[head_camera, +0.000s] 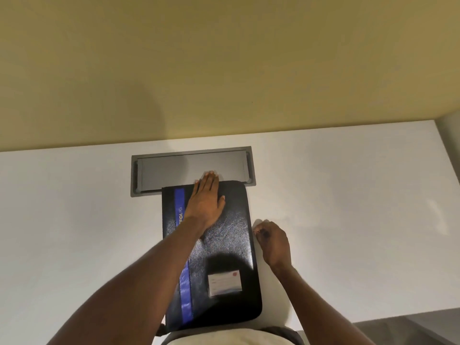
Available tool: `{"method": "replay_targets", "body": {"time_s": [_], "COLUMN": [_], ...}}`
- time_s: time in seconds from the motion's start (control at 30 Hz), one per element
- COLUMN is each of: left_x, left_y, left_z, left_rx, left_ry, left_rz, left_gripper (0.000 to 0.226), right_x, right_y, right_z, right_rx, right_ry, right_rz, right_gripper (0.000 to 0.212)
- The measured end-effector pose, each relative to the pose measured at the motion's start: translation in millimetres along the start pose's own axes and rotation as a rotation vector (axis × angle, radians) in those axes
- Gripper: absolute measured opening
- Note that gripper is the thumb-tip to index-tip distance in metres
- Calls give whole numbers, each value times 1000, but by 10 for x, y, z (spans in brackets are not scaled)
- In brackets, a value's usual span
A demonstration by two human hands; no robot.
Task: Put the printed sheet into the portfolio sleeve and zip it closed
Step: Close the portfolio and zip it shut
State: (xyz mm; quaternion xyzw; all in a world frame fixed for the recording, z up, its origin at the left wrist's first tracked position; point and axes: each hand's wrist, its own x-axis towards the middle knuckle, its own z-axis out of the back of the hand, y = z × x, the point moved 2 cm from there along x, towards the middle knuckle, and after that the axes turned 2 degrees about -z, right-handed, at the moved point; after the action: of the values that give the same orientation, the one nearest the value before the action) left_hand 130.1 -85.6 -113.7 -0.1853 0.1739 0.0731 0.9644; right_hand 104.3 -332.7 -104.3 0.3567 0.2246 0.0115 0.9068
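Observation:
A black portfolio sleeve (229, 245) with a blue stripe and a small white label lies lengthwise on the white desk (74, 220), its cover folded down. My left hand (207, 197) rests flat on its far end, fingers spread and reaching past the top edge. My right hand (272, 241) sits at the sleeve's right edge, about halfway along, fingers pinched on a small zipper pull. The printed sheet is not visible.
A grey recessed cable hatch (174, 170) is set into the desk just beyond the sleeve, against a yellow wall (224, 70). The desk's right edge runs near a grey floor (398, 329) at the lower right. My light shirt shows at the bottom.

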Motion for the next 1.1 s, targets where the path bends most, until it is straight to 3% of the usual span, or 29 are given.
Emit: {"method": "replay_targets", "body": {"time_s": [0.5,0.87,1.1], "left_x": [58,-65,-79], "left_y": [-85,-168,-256], "left_z": [142,143,219], "left_rx": [29,-60,-142], "left_ry": [-93,-111,-146], "left_rz": [42,30,107], "left_gripper": [46,46,41], "right_x": [296,1051,1470], "right_y": [99,516,880], "right_z": [53,204,227], "right_rx": [-14,6,-265], "right_ry": [-57,-62,163], "right_rz": [56,152,319], "right_gripper": [5,7,11]}}
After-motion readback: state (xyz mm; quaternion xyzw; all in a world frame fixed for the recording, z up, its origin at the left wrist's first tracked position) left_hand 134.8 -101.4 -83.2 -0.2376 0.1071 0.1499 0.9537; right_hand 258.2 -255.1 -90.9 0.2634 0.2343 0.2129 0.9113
